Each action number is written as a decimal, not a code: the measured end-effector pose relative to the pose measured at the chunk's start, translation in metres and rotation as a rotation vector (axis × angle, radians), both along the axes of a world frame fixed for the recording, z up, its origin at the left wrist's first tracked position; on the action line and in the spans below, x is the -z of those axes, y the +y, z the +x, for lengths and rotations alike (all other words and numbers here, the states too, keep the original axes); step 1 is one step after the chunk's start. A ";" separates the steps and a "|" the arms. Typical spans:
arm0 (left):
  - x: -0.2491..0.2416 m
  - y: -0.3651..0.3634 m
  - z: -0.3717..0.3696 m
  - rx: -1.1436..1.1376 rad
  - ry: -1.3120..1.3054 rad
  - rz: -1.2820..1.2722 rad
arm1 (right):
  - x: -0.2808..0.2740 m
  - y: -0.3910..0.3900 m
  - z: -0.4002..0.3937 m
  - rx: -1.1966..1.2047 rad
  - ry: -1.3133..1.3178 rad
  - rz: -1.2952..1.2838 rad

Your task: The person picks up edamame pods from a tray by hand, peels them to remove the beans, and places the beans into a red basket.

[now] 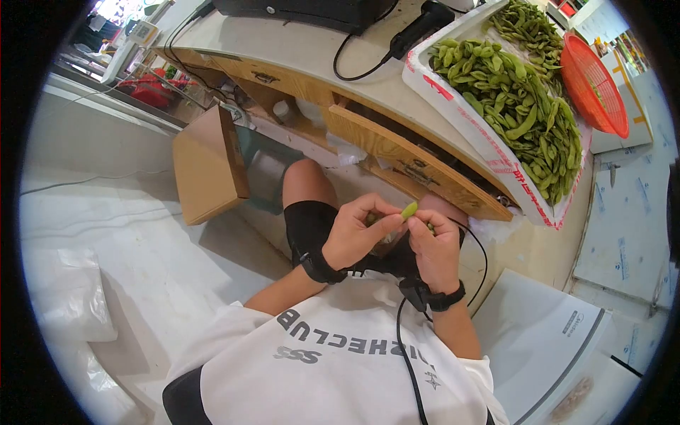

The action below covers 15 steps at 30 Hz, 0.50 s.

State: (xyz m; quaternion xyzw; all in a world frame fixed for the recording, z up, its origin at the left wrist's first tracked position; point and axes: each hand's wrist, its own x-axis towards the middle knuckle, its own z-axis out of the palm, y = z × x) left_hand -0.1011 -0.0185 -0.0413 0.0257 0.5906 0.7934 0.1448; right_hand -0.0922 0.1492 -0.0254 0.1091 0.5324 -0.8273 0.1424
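Note:
Above my lap, both hands meet at a green soybean pod (409,210). My left hand (358,232) pinches it between thumb and fingertips from the left. My right hand (435,249) closes on the pod's other side, and a bit of green shows among its curled fingers. What else that palm holds is hidden. A large heap of similar green pods (506,92) fills a white foam box (467,117) on the counter, up and to the right of my hands. Each wrist wears a black strap, and a black cable runs from the right one.
A wooden drawer (418,166) stands partly pulled out just beyond my hands. On the counter are a red plastic basket (593,85) and a black handheld scanner (421,28). A cardboard box (207,166) is at left; a white Midea appliance (535,340) stands at right.

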 end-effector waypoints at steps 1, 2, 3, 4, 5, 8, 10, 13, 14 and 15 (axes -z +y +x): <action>0.001 -0.001 0.000 0.009 0.004 0.016 | 0.002 -0.001 0.001 0.011 0.000 -0.005; 0.001 -0.001 0.000 0.017 -0.016 0.046 | 0.005 -0.002 0.001 0.022 0.001 -0.010; 0.000 -0.001 0.000 0.026 -0.036 0.075 | 0.006 -0.004 0.001 0.034 0.003 -0.015; 0.000 0.000 0.000 0.037 -0.056 0.105 | 0.005 -0.005 0.002 0.041 -0.011 -0.071; 0.001 -0.002 -0.001 0.066 -0.130 0.173 | 0.005 -0.007 0.002 0.048 -0.022 -0.127; 0.008 -0.007 -0.001 0.135 -0.325 0.383 | 0.006 -0.008 0.003 0.043 -0.073 -0.278; 0.010 -0.007 -0.003 0.165 -0.404 0.539 | 0.008 -0.007 0.002 0.046 -0.106 -0.325; 0.007 0.004 -0.001 0.019 0.022 -0.154 | 0.011 -0.005 0.002 0.076 -0.114 -0.261; 0.000 0.005 -0.001 0.020 0.152 -0.310 | 0.013 -0.005 0.003 0.089 -0.092 -0.195; -0.016 0.005 0.000 0.019 0.283 -0.467 | 0.014 -0.004 0.004 0.100 -0.072 -0.129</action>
